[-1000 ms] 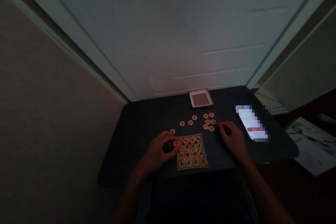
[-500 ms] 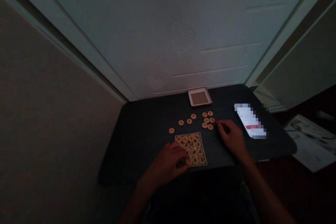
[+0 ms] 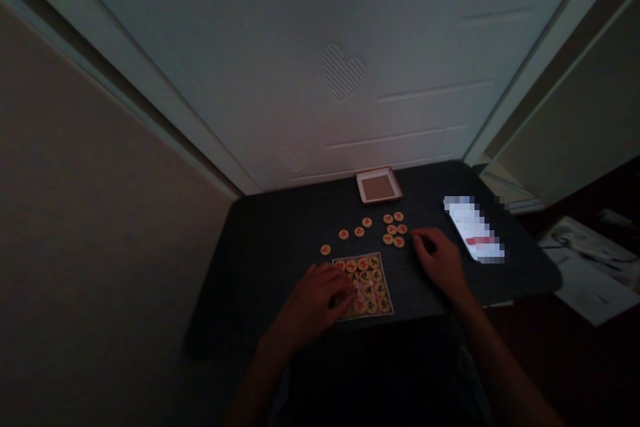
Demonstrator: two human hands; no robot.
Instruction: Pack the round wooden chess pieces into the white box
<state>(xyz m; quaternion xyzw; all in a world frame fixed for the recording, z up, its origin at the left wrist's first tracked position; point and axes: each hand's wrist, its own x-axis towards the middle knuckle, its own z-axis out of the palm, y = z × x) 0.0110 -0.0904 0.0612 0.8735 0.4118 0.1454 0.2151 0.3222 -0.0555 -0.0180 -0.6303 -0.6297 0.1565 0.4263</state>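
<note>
My left hand [image 3: 316,295] lies over the left side of a shallow square box [image 3: 392,300], fingers curved, thumb and fingertips a little apart. Round Chinese chess pieces sit in rows in this box, some marked red and some black. Just right of the left fingertips, a red-marked piece [image 3: 360,305] shows in the front row. Part of the box is hidden under the hand. On the right, my right hand [image 3: 440,260] rests on the table with bent, parted fingers. Its fingertips are close beside a cluster of red-marked pieces [image 3: 392,229]; nothing shows in its grasp.
Several loose red-marked pieces [image 3: 343,235] run diagonally behind the box. A box lid [image 3: 379,187] lies inside-up at the back of the dark table [image 3: 270,233]. A lit phone [image 3: 473,227] lies at the right. Behind the table stands a white panel [image 3: 250,80] with heart reliefs.
My left hand has drawn back slightly to the left, uncovering a red-marked piece in the front row of the box. The right hand stays beside the loose cluster.
</note>
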